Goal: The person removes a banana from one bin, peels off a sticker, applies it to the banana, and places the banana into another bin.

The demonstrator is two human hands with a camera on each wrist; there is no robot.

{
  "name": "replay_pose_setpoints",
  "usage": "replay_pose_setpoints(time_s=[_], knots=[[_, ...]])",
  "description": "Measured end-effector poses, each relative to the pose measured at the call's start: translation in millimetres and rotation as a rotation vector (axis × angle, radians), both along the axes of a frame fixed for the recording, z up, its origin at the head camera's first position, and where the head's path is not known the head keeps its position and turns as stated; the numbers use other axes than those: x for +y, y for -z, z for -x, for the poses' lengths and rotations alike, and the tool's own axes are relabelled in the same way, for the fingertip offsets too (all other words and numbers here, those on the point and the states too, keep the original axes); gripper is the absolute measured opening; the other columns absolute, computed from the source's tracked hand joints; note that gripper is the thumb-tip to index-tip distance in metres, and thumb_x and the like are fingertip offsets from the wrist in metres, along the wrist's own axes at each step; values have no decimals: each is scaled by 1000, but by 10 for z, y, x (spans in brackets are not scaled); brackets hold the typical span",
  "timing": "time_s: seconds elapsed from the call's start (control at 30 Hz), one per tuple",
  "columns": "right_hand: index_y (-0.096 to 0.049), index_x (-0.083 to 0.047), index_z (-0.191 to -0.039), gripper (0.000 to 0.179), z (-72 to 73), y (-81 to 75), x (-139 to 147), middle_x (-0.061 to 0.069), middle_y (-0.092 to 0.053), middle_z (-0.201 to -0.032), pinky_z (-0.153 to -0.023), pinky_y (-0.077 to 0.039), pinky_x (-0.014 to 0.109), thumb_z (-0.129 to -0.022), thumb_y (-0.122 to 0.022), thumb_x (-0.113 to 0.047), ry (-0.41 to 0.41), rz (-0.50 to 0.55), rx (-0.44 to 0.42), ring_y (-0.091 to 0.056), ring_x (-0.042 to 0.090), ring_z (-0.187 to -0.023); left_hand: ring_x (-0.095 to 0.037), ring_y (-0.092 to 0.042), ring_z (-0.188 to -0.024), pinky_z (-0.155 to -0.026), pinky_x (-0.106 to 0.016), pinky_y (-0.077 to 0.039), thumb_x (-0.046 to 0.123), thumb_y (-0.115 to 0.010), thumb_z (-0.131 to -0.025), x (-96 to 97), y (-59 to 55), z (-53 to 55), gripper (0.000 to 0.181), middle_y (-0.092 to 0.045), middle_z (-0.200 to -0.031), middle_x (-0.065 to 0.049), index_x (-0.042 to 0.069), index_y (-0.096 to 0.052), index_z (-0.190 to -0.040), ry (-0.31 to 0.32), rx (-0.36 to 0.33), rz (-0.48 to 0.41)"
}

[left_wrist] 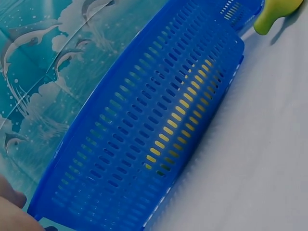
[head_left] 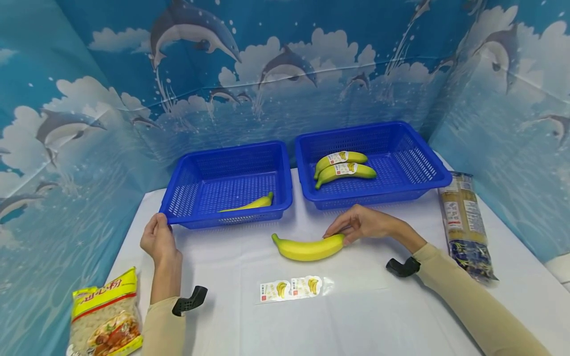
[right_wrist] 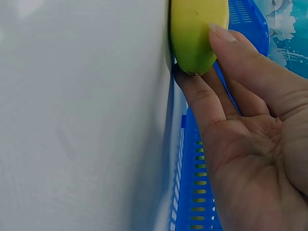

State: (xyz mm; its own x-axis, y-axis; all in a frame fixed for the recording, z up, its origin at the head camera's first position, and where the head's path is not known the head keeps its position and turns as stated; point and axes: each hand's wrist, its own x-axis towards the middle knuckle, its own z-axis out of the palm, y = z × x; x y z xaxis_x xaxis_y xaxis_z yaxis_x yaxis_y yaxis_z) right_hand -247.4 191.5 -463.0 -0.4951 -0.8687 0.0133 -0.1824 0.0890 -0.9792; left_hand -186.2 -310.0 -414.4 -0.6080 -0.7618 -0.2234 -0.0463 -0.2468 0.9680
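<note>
Near the far edge of the surface [head_left: 311, 326], the left basket [head_left: 236, 188] holds one banana [head_left: 257, 203], the right basket [head_left: 387, 170] two labelled bananas [head_left: 361, 171]. Your left hand [head_left: 162, 242] grips its basket's corner, fingers curled; your right hand [head_left: 366, 222] pinches the loose banana [head_left: 307, 250] by one end, mid-surface.

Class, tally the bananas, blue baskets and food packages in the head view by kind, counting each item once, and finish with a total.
Bananas: 4 (the loose banana on the table, 1 in the left basket, 2 in the right basket)
Blue baskets: 2
Food packages: 2 (the left package and the right package)
Total: 8
</note>
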Motion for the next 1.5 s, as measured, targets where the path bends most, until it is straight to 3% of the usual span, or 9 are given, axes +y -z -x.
replay_pose_setpoints(time_s=[0.3,0.4,0.53,0.63,0.77,0.93,1.03,1.2,1.5], knots=[[-66,12,-136,45,9,3,2,30,-67,-140,-111,-53,39,-92,-77,11,-23,27,-3,-67,22,-133,-11,-47,-151,-119,-17,-37,31,-59,-112,74,-97,-82,54,-48,-167,-2,15,-48,-163,-15,74,105],[-63,16,-136,46,14,-9,8,33,-64,-142,-112,-51,44,-93,-76,12,-54,78,39,-64,25,-136,-9,-42,-154,-122,-17,-33,26,-60,-112,189,-158,-156,51,-48,-166,-1,13,-51,-160,-73,195,173],[-59,20,-136,46,3,-82,12,37,-60,-143,-115,-46,51,-93,-74,14,-62,170,64,-61,28,-140,-18,-58,-138,-118,-24,-45,16,-65,-109,417,-223,-282,33,-67,-143,-10,0,-66,-138,-75,453,298],[-58,20,-137,46,-26,-174,0,36,-60,-144,-118,-42,53,-93,-74,16,-47,219,47,-59,29,-142,-26,-69,-116,-106,-29,-55,14,-67,-108,564,-218,-394,24,-76,-118,-13,-7,-71,-119,76,557,357],[-57,20,-138,47,-91,-293,-39,34,-61,-145,-114,-41,65,-94,-72,17,-56,262,32,-57,42,-141,-23,-73,-100,-96,-30,-60,12,-66,-109,679,-152,-534,24,-78,-102,-8,-12,-69,-112,436,521,349],[-60,20,-135,44,-176,-397,-113,32,-65,-140,-107,-50,66,-92,-71,20,-60,311,55,-60,49,-134,-28,-75,-103,-94,-34,-63,12,-65,-109,761,-35,-614,27,-78,-107,-12,-11,-67,-123,938,248,302],[-63,20,-130,42,-220,-438,-152,27,-71,-132,-103,-59,53,-90,-73,21,-45,328,78,-68,37,-126,-32,-74,-108,-93,-35,-63,16,-69,-108,829,48,-625,35,-77,-118,-17,-9,-67,-131,1129,84,344],[-66,18,-126,40,-296,-476,-206,17,-76,-120,-96,-63,45,-87,-77,20,-35,311,64,-72,25,-114,-28,-72,-101,-83,-31,-61,18,-78,-101,979,152,-647,38,-77,-118,-16,-6,-71,-130,1278,-43,475],[-66,19,-124,40,-399,-449,-330,23,-71,-101,-87,-64,39,-87,-80,15,-81,248,70,-67,34,-92,-21,-62,-88,-77,-27,-53,18,-94,-85,1296,218,-698,34,-75,-100,-5,5,-79,-112,1392,-43,812]])
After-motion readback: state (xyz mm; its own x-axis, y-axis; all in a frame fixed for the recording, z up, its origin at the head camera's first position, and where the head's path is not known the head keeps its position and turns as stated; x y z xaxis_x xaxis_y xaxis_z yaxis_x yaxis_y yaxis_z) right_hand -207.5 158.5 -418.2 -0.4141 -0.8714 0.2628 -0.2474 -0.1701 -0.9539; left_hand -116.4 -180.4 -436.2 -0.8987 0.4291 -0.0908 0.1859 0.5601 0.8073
